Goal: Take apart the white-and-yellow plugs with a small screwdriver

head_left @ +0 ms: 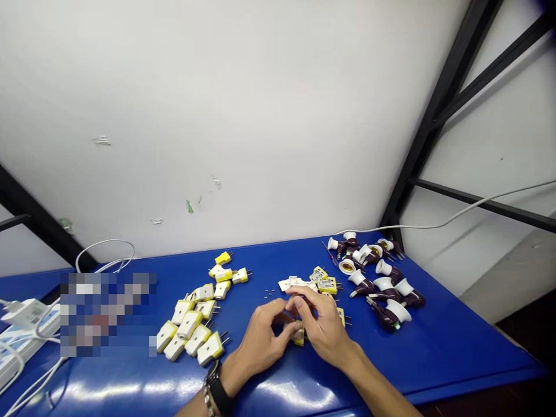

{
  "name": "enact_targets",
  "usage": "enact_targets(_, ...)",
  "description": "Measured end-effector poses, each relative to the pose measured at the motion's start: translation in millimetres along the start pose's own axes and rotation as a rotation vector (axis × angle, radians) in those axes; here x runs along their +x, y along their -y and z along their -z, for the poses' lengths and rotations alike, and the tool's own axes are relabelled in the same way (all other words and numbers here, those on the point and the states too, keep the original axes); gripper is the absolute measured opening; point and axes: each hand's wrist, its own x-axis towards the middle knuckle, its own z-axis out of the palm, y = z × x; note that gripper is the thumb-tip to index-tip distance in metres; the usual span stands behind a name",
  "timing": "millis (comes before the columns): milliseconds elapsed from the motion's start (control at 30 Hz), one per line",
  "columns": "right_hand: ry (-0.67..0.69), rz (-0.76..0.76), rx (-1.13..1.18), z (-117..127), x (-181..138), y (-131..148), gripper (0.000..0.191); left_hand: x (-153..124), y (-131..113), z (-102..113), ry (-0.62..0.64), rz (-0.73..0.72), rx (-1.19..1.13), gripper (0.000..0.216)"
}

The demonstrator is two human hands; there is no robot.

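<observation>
Plug (299, 337) toward the surface's (456, 347) front edge, between my left hand (263, 336) and right hand (324, 324); both grips curl inward, their hold I can't tell.

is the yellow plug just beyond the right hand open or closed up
Open: the yellow plug lies with its greyish inside uncovered and facing up.
</observation>
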Motion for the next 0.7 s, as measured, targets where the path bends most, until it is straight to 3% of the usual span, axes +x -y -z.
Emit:
enact_targets(133,0.087,0.008,0.022,1.3,1.4,2.3,0.034,-1.9,3.7,-1.0,-0.001,-0.014,-0.01,0.02)
enact_targets(300,0.025,0.035,-0.066,-0.9,0.4,-0.1,0.023,0.1,6.0,-0.8,-0.039,0.001,0.017,0.015)
enact_targets(467,0.127,0.017,-0.033,1.6,-1.1,1.5,0.032,0.4,3.2,-0.2,-0.002,-0.049,0.006,0.023)
enact_targets(600,0.077,0.0,-0.054,1.9,-0.2,-0.8,0.026,0.3,4.4,-0.5,-0.074,0.008,0.054,0.013)
enact_targets(700,0.089,0.011,-0.076,1.1,-0.3,-1.0,0.026,-0.4,7.3,1.2,-0.009,-0.046,0.041,0.012)
